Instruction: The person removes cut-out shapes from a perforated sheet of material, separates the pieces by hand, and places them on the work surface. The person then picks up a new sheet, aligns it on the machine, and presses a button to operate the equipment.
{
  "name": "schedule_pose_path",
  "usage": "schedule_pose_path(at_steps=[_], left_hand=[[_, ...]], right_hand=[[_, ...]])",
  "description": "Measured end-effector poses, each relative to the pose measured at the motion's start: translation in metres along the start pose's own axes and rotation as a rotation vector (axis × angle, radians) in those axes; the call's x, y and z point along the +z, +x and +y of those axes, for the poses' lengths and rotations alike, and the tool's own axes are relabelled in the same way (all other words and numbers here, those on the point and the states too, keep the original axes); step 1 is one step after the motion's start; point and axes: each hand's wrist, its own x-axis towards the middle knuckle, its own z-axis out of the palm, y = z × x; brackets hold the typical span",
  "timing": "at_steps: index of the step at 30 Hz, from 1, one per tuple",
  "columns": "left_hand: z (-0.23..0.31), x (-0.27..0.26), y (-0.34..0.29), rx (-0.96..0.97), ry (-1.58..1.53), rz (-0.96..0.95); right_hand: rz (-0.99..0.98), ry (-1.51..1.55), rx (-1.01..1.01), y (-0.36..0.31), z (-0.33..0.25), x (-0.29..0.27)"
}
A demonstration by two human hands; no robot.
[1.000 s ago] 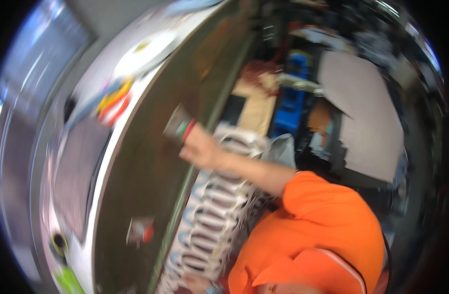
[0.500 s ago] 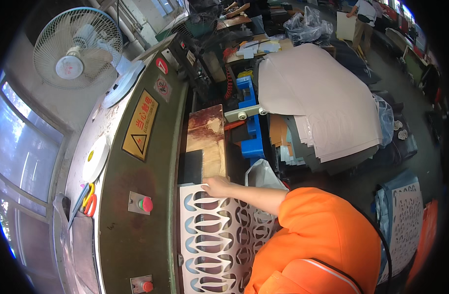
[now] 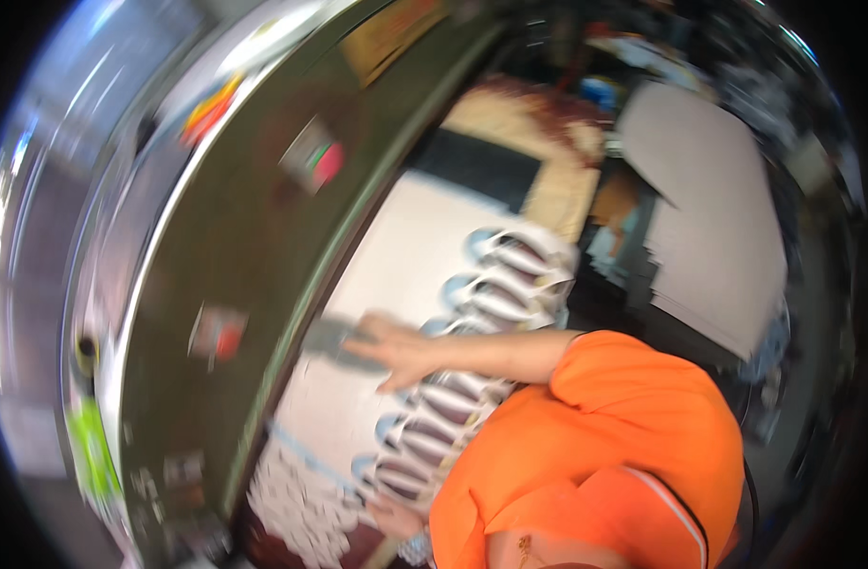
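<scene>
A pale sheet point(image 3: 396, 237) lies on the machine bed, plain along the machine side. Rows of cut-out openings point(image 3: 505, 289) run along the side nearer me. My right hand point(image 3: 396, 351) reaches over the sheet, its fingers closed on the end of a grey, block-like piece point(image 3: 329, 339); blur hides its exact kind. Lower down, my left hand point(image 3: 396, 519) is at the sheet's near edge, beside the cut-outs. Its fingers are smeared by motion.
A green machine point(image 3: 235, 218) with red buttons point(image 3: 328, 163) borders the bed. Small white cut pieces point(image 3: 301, 503) lie at its lower end. A dark pad point(image 3: 481, 166) rests on the board point(image 3: 571, 190) at the far end. Stacked pale sheets point(image 3: 709, 218) stand at right.
The view has swung round and blurred. My right hand has left the cut sheet's far corner and now holds a grey piece over the plain part. My left hand has come into view.
</scene>
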Motion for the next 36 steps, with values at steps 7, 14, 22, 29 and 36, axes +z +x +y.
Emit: schedule_pose_path(at_steps=[7, 14, 22, 29, 36], left_hand=[[0.017, -0.019, -0.023, 0.033, -0.025, -0.061], [0.008, -0.014, -0.007, 0.086, 0.066, -0.095], [0.022, -0.008, -0.002, 0.065, 0.005, -0.085], [0.060, -0.013, 0.012, 0.006, 0.129, -0.025], [0.117, -0.019, 0.058, -0.168, 0.093, -0.092]], right_hand=[[0.254, 0.428, 0.330, -0.026, -0.017, 0.001], [0.329, 0.203, 0.327, -0.031, 0.018, -0.031], [0.284, -0.050, 0.124, -0.023, 0.044, -0.021], [0.451, 0.144, 0.358, 0.030, 0.072, -0.058], [0.634, -0.369, -0.047, 0.192, 0.109, -0.136]])
